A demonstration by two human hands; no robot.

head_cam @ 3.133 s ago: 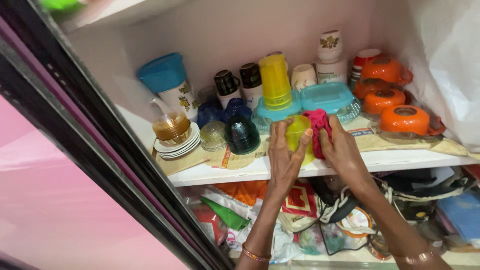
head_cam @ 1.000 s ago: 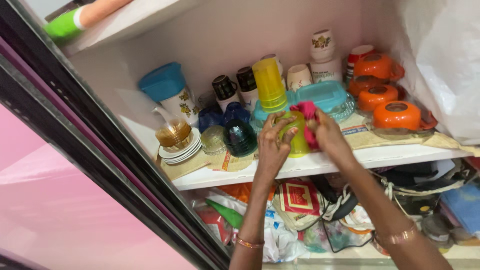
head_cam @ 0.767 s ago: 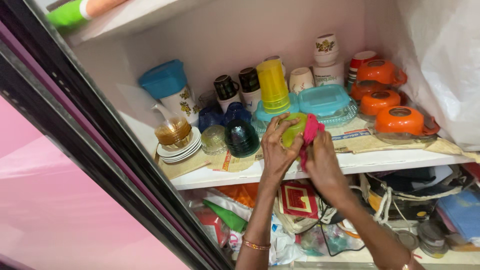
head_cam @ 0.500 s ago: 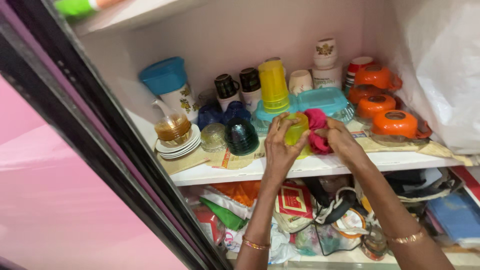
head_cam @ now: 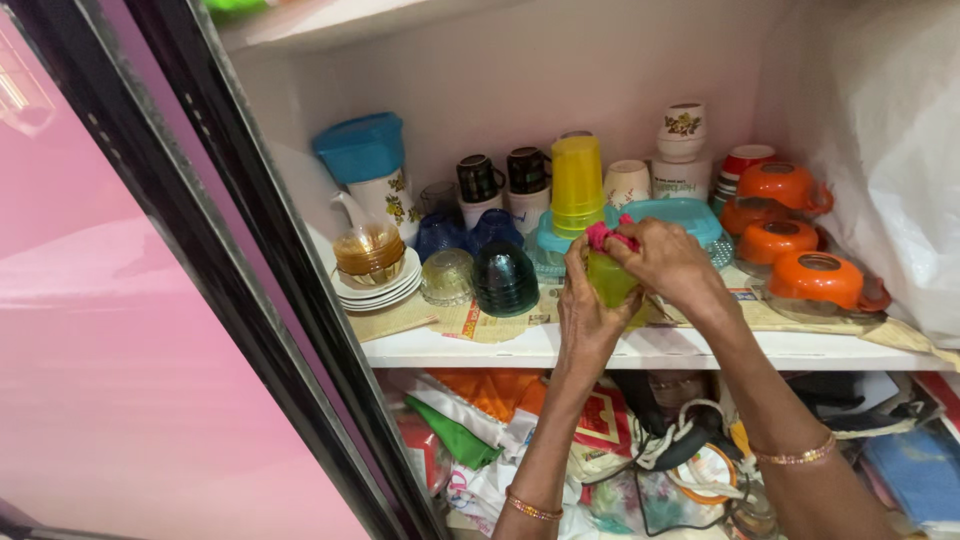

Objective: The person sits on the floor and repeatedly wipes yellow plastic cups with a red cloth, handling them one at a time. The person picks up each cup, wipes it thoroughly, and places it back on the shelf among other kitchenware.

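Observation:
A yellow-green plastic cup (head_cam: 610, 280) is held just above the front of the white cupboard shelf (head_cam: 500, 348). My left hand (head_cam: 585, 310) wraps around its left side from below. My right hand (head_cam: 665, 262) presses a pink cloth (head_cam: 603, 236) over the cup's top. Right behind the hands lie a teal lidded box (head_cam: 670, 215) and a stack of yellow cups (head_cam: 578, 183).
Dark green and blue upturned glasses (head_cam: 503, 276), a clear bowl on white plates (head_cam: 372, 268), a blue-lidded jug (head_cam: 368, 175), mugs and orange lidded pots (head_cam: 822, 280) fill the shelf. Below it lie bags and packets (head_cam: 480, 420). A dark door frame (head_cam: 230, 250) stands at left.
The cloth has shifted from the cup's right side up onto its top, with my right hand following it. My left hand keeps its grip on the cup.

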